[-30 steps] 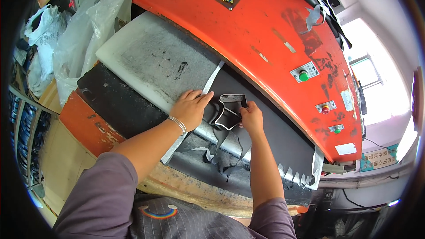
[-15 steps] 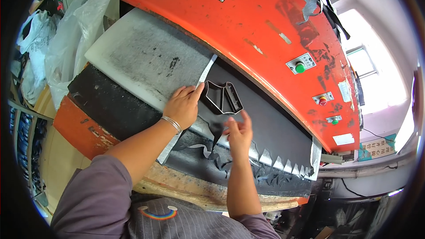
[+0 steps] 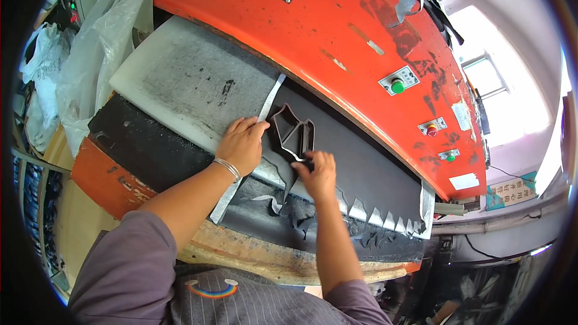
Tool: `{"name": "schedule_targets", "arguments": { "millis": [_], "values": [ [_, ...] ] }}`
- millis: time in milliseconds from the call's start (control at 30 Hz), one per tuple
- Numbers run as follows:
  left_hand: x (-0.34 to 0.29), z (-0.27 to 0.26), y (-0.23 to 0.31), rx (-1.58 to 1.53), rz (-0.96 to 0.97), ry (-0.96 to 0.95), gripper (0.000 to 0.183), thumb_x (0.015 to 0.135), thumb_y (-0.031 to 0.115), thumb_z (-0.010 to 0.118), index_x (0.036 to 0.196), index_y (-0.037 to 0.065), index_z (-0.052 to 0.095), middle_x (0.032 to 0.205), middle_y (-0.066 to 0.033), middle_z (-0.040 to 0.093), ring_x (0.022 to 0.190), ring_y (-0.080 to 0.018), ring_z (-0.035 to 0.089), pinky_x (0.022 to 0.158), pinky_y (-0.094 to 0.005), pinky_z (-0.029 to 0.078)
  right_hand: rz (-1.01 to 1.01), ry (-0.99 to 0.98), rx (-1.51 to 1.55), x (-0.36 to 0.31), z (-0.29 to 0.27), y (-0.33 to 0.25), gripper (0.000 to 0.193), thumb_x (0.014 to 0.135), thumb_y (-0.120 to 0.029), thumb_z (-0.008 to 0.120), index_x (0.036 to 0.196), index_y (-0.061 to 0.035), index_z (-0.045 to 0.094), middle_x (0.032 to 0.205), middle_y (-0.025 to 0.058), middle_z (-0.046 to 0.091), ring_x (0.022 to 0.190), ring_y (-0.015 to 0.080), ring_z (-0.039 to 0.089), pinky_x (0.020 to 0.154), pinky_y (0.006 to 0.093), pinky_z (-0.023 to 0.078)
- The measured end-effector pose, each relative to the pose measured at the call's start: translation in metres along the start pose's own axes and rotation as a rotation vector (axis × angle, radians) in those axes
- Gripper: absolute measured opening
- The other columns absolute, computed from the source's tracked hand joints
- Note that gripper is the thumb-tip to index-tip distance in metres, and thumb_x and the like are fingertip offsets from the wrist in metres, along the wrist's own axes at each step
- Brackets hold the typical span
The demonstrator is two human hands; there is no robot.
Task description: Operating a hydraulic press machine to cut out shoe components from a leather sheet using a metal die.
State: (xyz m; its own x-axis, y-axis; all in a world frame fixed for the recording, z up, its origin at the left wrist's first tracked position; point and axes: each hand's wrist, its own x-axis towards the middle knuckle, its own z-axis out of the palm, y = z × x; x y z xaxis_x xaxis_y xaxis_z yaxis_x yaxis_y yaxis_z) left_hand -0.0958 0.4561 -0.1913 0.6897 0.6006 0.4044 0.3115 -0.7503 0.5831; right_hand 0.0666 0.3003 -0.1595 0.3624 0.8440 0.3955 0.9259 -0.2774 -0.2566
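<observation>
A dark metal cutting die, a hollow angular outline with an inner crossbar, is on a black sheet. It looks tilted, its lower end under the fingers of my right hand, which are closed on it. My left hand, a bangle at its wrist, lies with fingers stretched out at the pale edge strip of the sheet, just left of the die. Jagged cut-outs and torn scraps run along the sheet's near edge.
A big orange press beam with green and red buttons rises behind the sheet. A grey-white worn pad lies to the left on the bed. Clear plastic bags hang at far left. A wooden edge runs in front of me.
My right hand has closed on the near end of the die. The die has turned and tipped slightly. My left hand stays at the strip, and the head view has shifted a little.
</observation>
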Motion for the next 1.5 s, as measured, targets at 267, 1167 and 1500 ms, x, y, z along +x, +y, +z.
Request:
{"name": "schedule_targets", "arguments": {
  "millis": [267, 1167, 1500],
  "values": [
    [0.006, 0.004, -0.001, 0.001, 0.094, 0.045, 0.038, 0.083, 0.007, 0.053, 0.121, 0.006, 0.051, 0.124, -0.0101, 0.058, 0.122, -0.0287, 0.046, 0.106, -0.0439, 0.031, 0.078, 0.153, -0.006, -0.038, 0.014, -0.047, 0.036, 0.072, -0.01, 0.076, 0.103, -0.0041, 0.06, 0.095, 0.0143, 0.058, 0.088, 0.0312, 0.053, 0.077, 0.0407, 0.044],
    [0.006, -0.005, 0.004, -0.03, 0.02, -0.005, 0.058, 0.081, 0.006, 0.052, 0.137, 0.005, 0.038, 0.124, -0.018, 0.056, 0.122, -0.0269, 0.048, 0.108, -0.0406, 0.03, 0.061, -0.221, 0.2, 0.003, -0.009, -0.004, 0.094, 0.059, -0.026, 0.077, 0.141, -0.0039, 0.035, 0.137, 0.0251, 0.044, 0.134, 0.0382, 0.034, 0.111, 0.0469, 0.023],
    [0.018, -0.001, 0.015, 0.166, 0.046, -0.291, 0.068, 0.081, 0.005, 0.051, 0.145, 0.009, 0.028, 0.131, -0.0161, 0.052, 0.134, -0.0237, 0.035, 0.111, -0.0418, 0.019, 0.079, -0.179, 0.168, -0.017, -0.018, 0.012, 0.087, 0.058, -0.037, 0.086, 0.13, -0.006, 0.048, 0.134, 0.0249, 0.047, 0.13, 0.0392, 0.039, 0.106, 0.0465, 0.031]
  ]
}}
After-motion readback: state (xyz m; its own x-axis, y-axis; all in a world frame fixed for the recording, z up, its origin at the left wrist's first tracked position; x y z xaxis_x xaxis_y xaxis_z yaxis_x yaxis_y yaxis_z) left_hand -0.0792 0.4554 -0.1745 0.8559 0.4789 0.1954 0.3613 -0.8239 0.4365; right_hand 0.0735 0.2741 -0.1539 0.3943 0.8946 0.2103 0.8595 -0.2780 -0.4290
